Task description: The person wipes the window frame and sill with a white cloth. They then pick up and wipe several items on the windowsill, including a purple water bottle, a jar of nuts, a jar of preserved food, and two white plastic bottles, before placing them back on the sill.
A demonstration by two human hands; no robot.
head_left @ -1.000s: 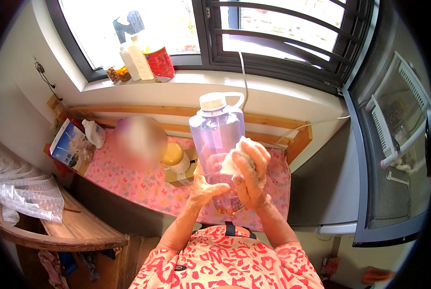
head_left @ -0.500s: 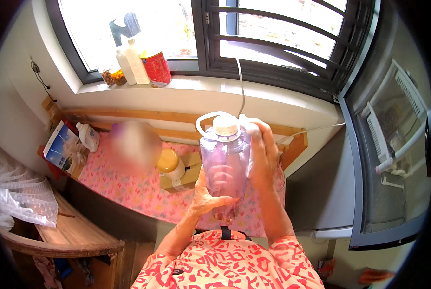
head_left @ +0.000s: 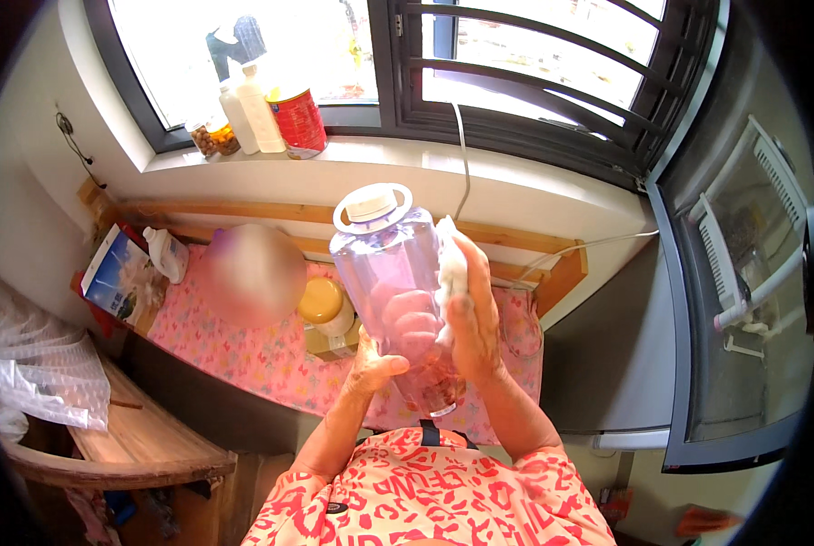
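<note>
A large clear, purplish plastic bottle (head_left: pixel 378 264) is held tilted in front of me, its white cap (head_left: pixel 371 204) with a carry ring pointing up and left. My left hand (head_left: pixel 372 369) is wrapped round the lower part from behind; its fingers show through the clear wall and its thumb lies on the near side. My right hand (head_left: pixel 477 318) presses a white cloth (head_left: pixel 450 264) against the bottle's right side, fingers closed over it. Behind the bottle, a jar with a yellow lid (head_left: pixel 323 301) stands by a cardboard box (head_left: pixel 331 344) on the pink patterned tablecloth (head_left: pixel 243 359).
A white bottle (head_left: pixel 166 255) and a blue-and-white box (head_left: pixel 120 278) stand at the table's left end. On the windowsill are a red can (head_left: pixel 298 126), white bottles (head_left: pixel 260 114) and small jars. A grey cabinet with an open glass door (head_left: pixel 743 300) stands at right, a wooden chair (head_left: pixel 143 428) at left.
The bottle's top has tilted left and up, and its carry ring has swung round the cap. My right hand with the cloth has slid down along the bottle's side.
</note>
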